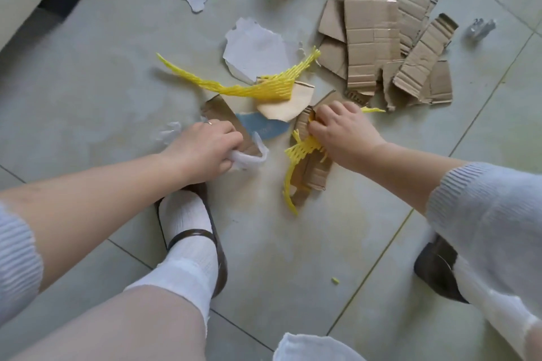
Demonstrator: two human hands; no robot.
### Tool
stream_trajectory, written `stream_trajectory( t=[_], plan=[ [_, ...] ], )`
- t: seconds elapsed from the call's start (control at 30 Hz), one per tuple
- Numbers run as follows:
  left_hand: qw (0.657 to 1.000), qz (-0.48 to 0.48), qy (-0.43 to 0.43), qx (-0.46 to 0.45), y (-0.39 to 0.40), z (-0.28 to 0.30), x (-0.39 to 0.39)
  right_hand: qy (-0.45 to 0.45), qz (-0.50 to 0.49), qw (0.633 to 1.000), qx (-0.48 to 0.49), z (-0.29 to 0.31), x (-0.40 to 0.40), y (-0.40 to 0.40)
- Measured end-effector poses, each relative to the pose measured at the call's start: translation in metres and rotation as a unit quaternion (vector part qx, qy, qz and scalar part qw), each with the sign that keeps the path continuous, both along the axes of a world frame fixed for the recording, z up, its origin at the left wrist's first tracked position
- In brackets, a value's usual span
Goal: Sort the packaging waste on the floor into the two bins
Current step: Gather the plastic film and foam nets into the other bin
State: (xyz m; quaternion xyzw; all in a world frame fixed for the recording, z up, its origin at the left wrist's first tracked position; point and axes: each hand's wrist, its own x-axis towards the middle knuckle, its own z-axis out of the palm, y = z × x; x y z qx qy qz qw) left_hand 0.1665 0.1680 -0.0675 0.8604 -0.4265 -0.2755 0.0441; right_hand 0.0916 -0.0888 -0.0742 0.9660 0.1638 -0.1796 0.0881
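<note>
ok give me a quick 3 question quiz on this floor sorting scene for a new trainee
1. True or false: the left hand grips a piece of white foam wrap.
2. What is the right hand holding? A) a silver wrapper B) yellow foam netting and a cardboard strip C) a paper cup
3. Fill in: the stack of torn cardboard pieces lies on the floor beyond the ____ hand.

Key:
1. True
2. B: its fingers curl round the yellow foam netting and the cardboard strip under it.
3. right
</note>
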Motion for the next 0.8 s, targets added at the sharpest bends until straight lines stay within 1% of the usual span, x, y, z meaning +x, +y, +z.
stream_trajectory(
  t=[0.13, 0.2, 0.27, 0.33, 0.43, 0.5, 0.53, 0.63, 0.7, 0.8],
  plan=[
    [0.99, 0.114, 0.069, -0.044, 0.001, 0.004, 0.0, 0.012, -0.04, 0.998, 0.038, 0.002, -0.003, -0.01],
    [0.982, 0.161, 0.07, -0.068, 0.0, 0.008, -0.001, 0.018, -0.061, 0.996, 0.064, 0.007, -0.004, -0.016],
    [0.976, 0.194, 0.062, -0.071, -0.003, 0.012, -0.003, 0.021, -0.084, 0.991, 0.098, 0.014, -0.004, -0.021],
    [0.969, 0.221, 0.067, -0.083, -0.005, 0.015, -0.001, 0.014, -0.105, 0.986, 0.128, 0.02, -0.004, -0.025],
    [0.957, 0.25, 0.075, -0.124, -0.004, 0.016, 0.005, 0.006, -0.118, 0.977, 0.179, 0.03, -0.004, -0.023],
    [0.952, 0.256, 0.071, -0.149, -0.004, 0.019, 0.013, 0.004, -0.084, 0.979, 0.186, 0.033, -0.005, -0.016],
    [0.954, 0.253, 0.062, -0.148, -0.004, 0.021, 0.018, 0.003, -0.062, 0.982, 0.18, 0.034, -0.005, -0.012],
    [0.969, 0.223, -0.017, -0.101, -0.009, 0.022, 0.037, 0.021, 0.007, 0.983, 0.181, 0.03, -0.004, 0.001],
    [0.975, 0.207, -0.048, -0.069, -0.019, 0.022, 0.05, 0.082, 0.066, 0.98, 0.167, 0.026, -0.004, 0.01],
    [0.983, 0.168, -0.058, -0.036, -0.037, 0.015, 0.066, 0.189, 0.138, 0.965, 0.118, 0.016, -0.011, 0.022]
  ],
)
